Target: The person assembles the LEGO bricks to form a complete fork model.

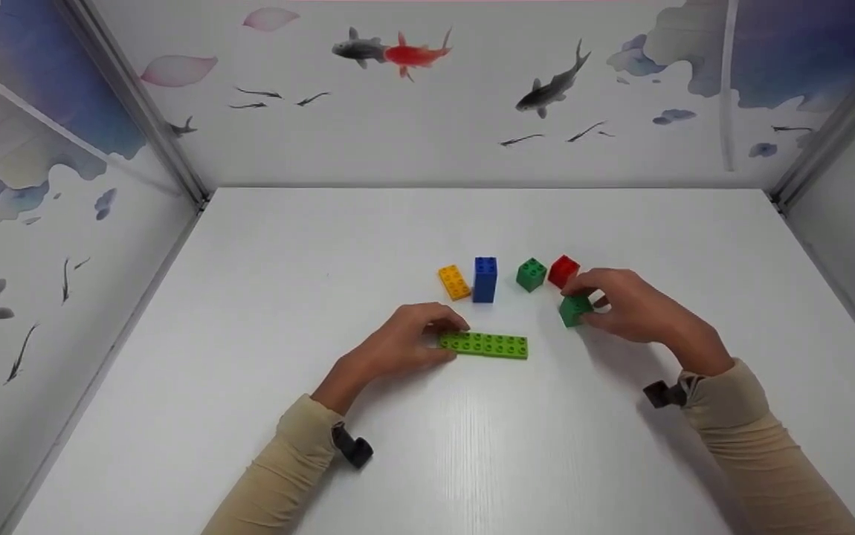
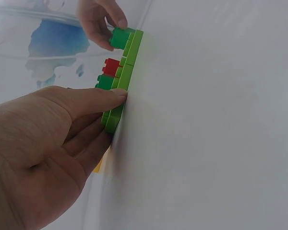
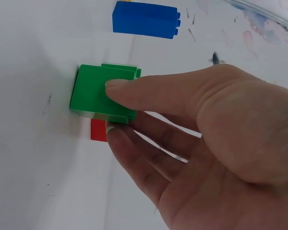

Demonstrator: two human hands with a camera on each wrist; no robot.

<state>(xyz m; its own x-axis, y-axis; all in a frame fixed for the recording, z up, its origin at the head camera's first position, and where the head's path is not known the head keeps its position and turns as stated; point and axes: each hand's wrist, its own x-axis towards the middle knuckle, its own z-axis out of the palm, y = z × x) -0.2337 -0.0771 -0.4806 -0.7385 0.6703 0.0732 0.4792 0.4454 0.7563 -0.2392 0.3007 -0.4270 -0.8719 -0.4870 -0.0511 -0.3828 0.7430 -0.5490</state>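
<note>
In the head view my left hand (image 1: 407, 342) pinches the left end of a long lime-green building plate (image 1: 500, 346), thumb along the near side and fingers at the far side. Two rows of studs face up on it, and a seam crosses its middle. Off to the right, my right hand (image 1: 632, 306) holds a green building block (image 1: 572, 312) between thumb and fingers. The right wrist view shows the thumb pressed on one flat side of this green block (image 3: 93, 91). Just behind that block stands a red block (image 1: 563, 270), with a second green block (image 1: 531, 275) to its left.
A tall blue block (image 1: 485, 281) stands upright behind the lime-green plate. Beside it lies a flat yellow-orange plate (image 1: 454, 282), turned at an angle. White panels printed with fish enclose the white table (image 1: 308, 245) at the back and sides.
</note>
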